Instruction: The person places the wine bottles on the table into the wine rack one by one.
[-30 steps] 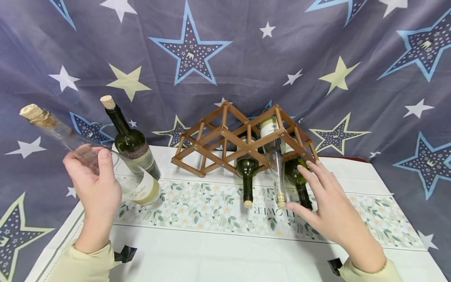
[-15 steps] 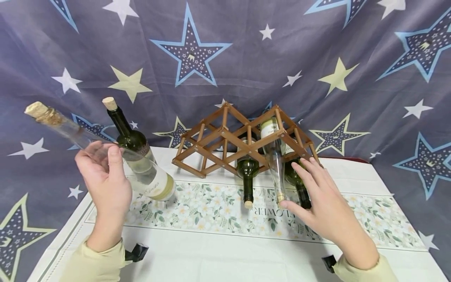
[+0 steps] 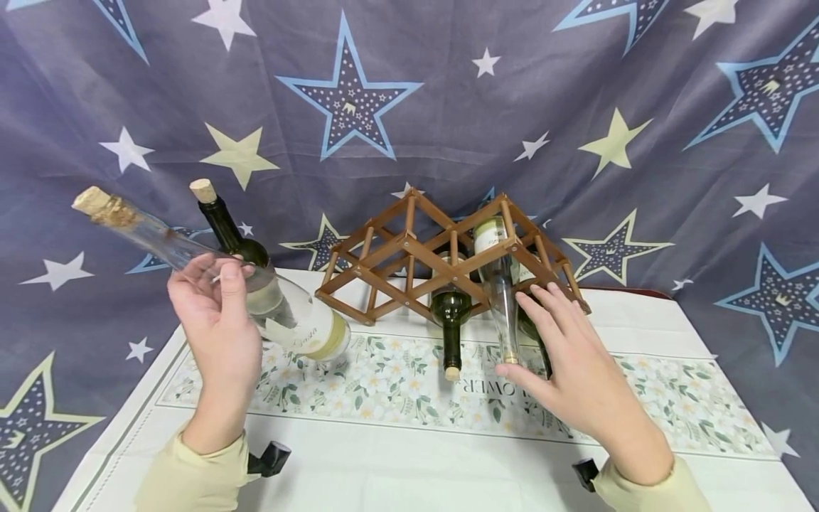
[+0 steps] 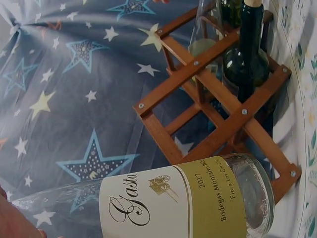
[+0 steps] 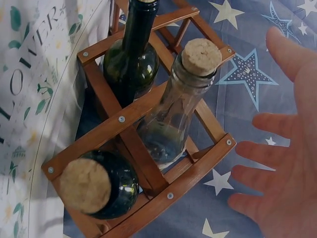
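Clear bottle (image 3: 307, 323) in the left hand (image 3: 220, 320); right hand (image 3: 569, 370) with its grip wide, holding nothing.
The bottle is tilted above the left part of the counter (image 3: 409, 466), base toward the wooden rack (image 3: 407, 243) near the back edge; the left grip holds its upper body. For good control, it seems best to support the heavier base end, limit swing at the corked neck, and clear the standing dark bottle (image 3: 251, 250) near the back-left corner.

Pale beige wrist-length sleeves (image 3: 195, 473), a small black attachment (image 3: 275, 459) at the inner side of each, bare hands (image 3: 224, 338).
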`<state>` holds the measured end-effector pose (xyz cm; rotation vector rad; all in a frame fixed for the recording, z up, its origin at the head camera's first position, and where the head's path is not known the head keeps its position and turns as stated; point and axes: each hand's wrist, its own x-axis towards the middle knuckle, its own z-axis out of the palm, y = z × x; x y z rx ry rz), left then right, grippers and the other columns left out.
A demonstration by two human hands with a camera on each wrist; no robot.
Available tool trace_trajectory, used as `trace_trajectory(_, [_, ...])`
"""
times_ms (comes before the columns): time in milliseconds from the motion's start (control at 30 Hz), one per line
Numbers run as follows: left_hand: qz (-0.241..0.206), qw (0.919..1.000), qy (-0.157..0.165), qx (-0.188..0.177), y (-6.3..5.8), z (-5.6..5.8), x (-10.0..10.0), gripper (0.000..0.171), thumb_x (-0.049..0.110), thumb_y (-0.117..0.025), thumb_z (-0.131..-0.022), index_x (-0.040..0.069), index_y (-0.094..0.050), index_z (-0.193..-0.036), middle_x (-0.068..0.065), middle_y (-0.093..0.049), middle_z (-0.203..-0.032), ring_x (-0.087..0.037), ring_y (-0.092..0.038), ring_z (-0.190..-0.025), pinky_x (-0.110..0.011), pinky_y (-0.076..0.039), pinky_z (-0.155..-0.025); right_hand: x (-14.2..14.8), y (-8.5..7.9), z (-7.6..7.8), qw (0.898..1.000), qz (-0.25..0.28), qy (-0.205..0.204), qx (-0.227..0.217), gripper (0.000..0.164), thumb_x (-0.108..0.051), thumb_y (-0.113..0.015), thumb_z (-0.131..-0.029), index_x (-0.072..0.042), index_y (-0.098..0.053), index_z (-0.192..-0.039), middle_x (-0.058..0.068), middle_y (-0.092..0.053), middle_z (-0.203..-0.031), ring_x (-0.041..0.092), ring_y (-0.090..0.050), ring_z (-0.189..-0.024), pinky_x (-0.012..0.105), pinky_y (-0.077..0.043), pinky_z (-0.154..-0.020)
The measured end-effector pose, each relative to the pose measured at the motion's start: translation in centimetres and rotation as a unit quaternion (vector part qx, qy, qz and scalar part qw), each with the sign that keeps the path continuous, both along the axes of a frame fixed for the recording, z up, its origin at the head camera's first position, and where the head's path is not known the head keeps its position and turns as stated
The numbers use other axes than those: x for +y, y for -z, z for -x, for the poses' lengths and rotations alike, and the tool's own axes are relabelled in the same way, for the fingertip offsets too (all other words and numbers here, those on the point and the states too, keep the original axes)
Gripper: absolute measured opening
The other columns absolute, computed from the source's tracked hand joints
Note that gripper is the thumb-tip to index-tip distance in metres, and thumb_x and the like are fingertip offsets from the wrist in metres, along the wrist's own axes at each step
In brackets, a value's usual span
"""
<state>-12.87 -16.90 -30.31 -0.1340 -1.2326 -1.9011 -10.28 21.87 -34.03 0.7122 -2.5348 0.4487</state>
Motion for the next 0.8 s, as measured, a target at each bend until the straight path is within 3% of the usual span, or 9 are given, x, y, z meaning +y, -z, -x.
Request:
trace_trajectory(300, [-0.028, 0.9990, 0.035, 0.006, -0.1, -0.2, 1.4, 0.032, 0.003, -0.056, -0.099, -0.003, -0.036, -0.122, -0.019, -0.051, -0.110, -0.025, -0.059, -0.094, -0.032, -0.048, -0.095, -1.2, -0.1, 0.2, 1.000, 0.001, -0.014, 0.012, 0.095, -0.063, -0.069, -0.082, -0.020, -0.033, -0.158, 0.005, -0.034, -0.158, 0.030, -0.020, -0.148, 0.048, -0.016, -0.119])
trace_trajectory(567, [-0.016, 0.9993, 0.033, 0.013, -0.3, -0.3, 2.8, 0.024, 0.008, -0.054, -0.101, 0.000, -0.039, -0.119, -0.021, -0.053, -0.110, -0.029, -0.059, -0.098, -0.037, -0.045, -0.096, -2.3, -0.2, 0.2, 0.999, 0.009, -0.035, 0.009, 0.094, -0.061, -0.069, -0.083, -0.019, -0.031, -0.158, 0.006, -0.032, -0.159, 0.029, -0.018, -0.149, 0.051, -0.014, -0.118])
trace_trajectory(800, [-0.029, 0.9975, 0.064, 0.003, -0.4, -0.6, 4.0, 0.029, 0.010, -0.053, -0.102, -0.001, -0.036, -0.122, -0.019, -0.054, -0.113, -0.029, -0.059, -0.102, -0.034, -0.043, -0.092, -3.0, -0.2, 0.3, 0.999, 0.009, -0.042, 0.017, 0.094, -0.062, -0.069, -0.083, -0.017, -0.033, -0.158, 0.006, -0.032, -0.159, 0.030, -0.020, -0.148, 0.050, -0.015, -0.118])
